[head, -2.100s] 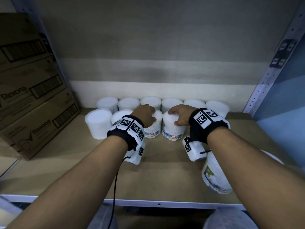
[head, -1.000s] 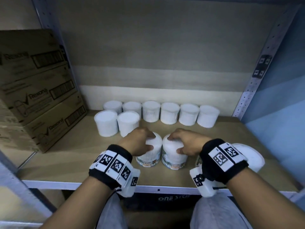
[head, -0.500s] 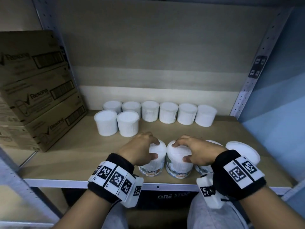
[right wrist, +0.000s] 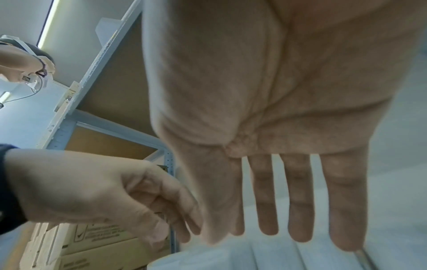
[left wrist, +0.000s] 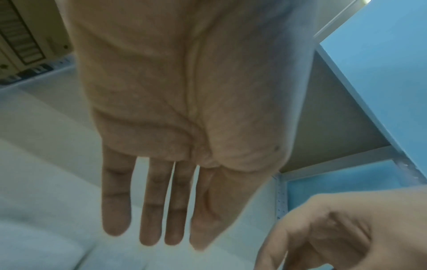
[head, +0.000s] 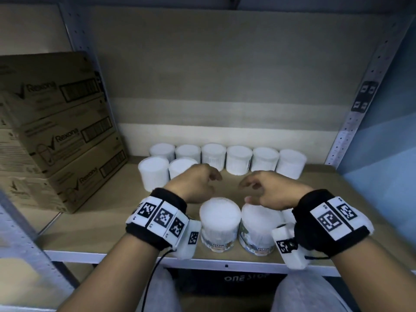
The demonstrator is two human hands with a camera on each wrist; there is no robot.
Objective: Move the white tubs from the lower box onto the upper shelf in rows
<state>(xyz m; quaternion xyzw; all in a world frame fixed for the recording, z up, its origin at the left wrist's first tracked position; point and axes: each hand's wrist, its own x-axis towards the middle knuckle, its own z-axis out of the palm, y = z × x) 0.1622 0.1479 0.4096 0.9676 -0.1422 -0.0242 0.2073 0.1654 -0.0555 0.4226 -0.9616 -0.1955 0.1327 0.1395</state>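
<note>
A brown board shelf (head: 94,228) in a grey metal rack is seen from above its front lip, a plain board panel closing the back. Just behind that lip two clear round plastic tubs of white cotton buds (head: 219,224) and (head: 258,228) stand upright and touching, labels at their bases. Both hands are held above and just beyond them, nothing gripped: the left hand (head: 193,185) and the right hand (head: 273,191) are shown with fingers loosely extended, palms empty in the wrist views. The tubs are judged light and rigid, with smooth sides likely to slip; each is best taken round the upper wall from above. Farther back, two tubs begin a second row (head: 167,173), and a row of six tubs (head: 227,159) is lined against the panel. Open board is left right of the pair in the second row. Stacked brown cardboard cartons (head: 58,136) bound the shelf's left.
</note>
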